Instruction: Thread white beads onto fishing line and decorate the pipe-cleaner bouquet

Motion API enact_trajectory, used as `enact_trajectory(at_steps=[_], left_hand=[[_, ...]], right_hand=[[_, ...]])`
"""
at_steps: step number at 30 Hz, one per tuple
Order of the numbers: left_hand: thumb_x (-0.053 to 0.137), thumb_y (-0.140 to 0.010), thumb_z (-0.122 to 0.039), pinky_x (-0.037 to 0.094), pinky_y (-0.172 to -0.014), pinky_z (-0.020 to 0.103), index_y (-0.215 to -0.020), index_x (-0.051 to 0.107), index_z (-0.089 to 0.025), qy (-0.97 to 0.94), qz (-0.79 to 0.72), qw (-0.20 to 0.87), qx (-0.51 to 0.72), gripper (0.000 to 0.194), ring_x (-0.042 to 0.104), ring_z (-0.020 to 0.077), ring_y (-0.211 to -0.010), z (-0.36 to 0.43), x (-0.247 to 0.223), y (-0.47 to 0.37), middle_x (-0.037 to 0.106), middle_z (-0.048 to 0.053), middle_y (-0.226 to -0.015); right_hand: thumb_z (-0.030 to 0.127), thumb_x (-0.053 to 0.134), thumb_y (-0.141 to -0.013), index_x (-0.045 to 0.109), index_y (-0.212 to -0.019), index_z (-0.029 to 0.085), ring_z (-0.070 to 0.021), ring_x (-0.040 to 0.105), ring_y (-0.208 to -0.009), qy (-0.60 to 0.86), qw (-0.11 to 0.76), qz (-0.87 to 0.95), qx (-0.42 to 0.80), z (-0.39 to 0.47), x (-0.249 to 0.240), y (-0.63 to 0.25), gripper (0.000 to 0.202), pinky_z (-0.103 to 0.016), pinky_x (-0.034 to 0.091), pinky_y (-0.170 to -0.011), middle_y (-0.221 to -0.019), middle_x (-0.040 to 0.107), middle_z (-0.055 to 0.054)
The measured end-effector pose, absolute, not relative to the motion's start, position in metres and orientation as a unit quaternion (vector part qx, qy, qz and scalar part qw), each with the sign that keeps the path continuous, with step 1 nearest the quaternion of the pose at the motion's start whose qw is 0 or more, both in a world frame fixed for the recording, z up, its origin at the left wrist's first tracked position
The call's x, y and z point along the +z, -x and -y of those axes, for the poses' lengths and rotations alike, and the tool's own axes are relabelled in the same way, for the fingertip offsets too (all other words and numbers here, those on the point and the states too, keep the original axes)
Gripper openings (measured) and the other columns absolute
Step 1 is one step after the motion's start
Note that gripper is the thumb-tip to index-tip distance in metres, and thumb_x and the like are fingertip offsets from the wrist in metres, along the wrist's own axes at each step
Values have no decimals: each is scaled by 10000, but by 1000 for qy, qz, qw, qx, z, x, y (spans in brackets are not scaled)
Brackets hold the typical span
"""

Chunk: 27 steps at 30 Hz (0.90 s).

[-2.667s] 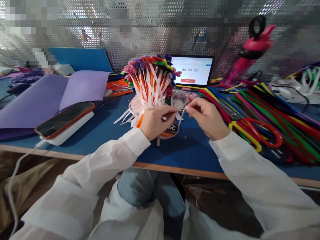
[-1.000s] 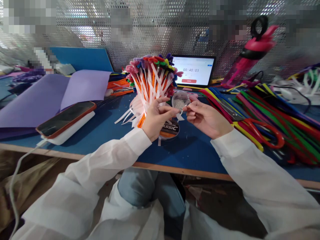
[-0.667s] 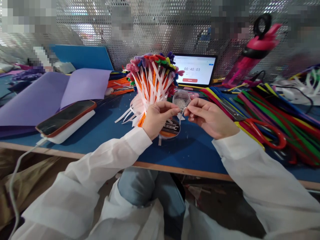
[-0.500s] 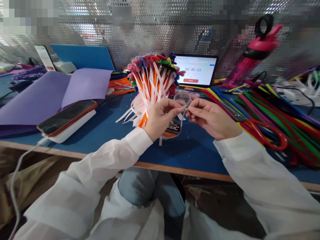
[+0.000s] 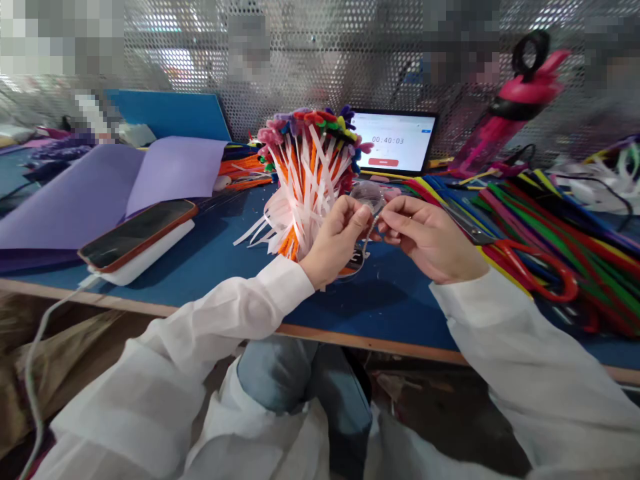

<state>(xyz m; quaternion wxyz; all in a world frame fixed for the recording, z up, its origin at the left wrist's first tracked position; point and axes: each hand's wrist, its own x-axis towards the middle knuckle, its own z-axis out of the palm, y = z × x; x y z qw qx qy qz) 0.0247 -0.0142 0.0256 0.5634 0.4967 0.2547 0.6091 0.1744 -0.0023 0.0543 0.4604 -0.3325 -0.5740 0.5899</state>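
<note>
My left hand (image 5: 341,233) is closed in a pinch, thumb against fingers. Facing it, my right hand (image 5: 425,237) pinches too, fingertips almost meeting those of the left. A thin pale strand (image 5: 371,232) runs from between the fingertips and hangs down. Just behind the fingers lies a clear round spool (image 5: 369,193). Partly covered by my left hand is a disc with a black and orange label (image 5: 354,261). Left of the hands stands a bundle of pipe-cleaner flowers (image 5: 310,160), with orange stems, pale ribbons and multicoloured heads.
Red-handled scissors (image 5: 540,267) lie on loose pipe cleaners (image 5: 565,233) at the right. A pink bottle (image 5: 510,107) and a tablet showing a timer (image 5: 393,140) stand behind. To the left are purple sheets (image 5: 80,193) and a phone (image 5: 140,233) on a white block with a cable.
My left hand has shifted slightly right and turned, its thumb now higher, covering more of the labelled disc. My right hand stays almost in place. The view has moved a little.
</note>
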Motion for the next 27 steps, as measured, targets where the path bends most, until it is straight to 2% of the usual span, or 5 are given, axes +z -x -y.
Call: enact_trajectory(at_steps=[4,12,16,22,27], left_hand=[[507,-997,-217,436,-596,177,-806,437,-187,-482,-254,591,595,205,521,48,-582,17,26,-26,499,-52,-691],[540,-983,-249,238,-450,162,-771,426,-185,-465,-260,620,576,249,336,35,-481,20,28,-23,394,-66,-620],[550,-976,-248,216,-431,148,-760,435,-181,-458,-278,620,573,254,308,34,-467,21,30,-22,348,-75,-585],[546,-973,-232,198,-407,132,-773,436,-177,-429,-294,633,574,235,311,9,-447,21,31,-22,475,-62,-666],[525,-980,-223,182,-388,123,-774,433,-179,-418,-308,638,569,230,303,3,-419,22,33,-22,487,-67,-636]], right_hand=[[389,884,-654,634,-737,175,-69,520,-624,338,454,565,600,2,54,-172,339,-188,414,-554,-681,588,23],[453,893,-618,632,-734,173,-69,507,-637,350,445,577,588,1,52,-174,400,-191,420,-568,-686,563,32],[462,858,-671,628,-746,167,-77,512,-623,351,456,618,536,-2,50,-175,381,-213,403,-562,-677,575,24],[384,790,-767,623,-767,169,-88,513,-605,354,456,667,471,-4,48,-176,272,-238,387,-548,-682,591,14],[308,734,-820,620,-775,171,-86,513,-618,357,448,686,448,-3,47,-177,184,-237,398,-563,-691,575,18]])
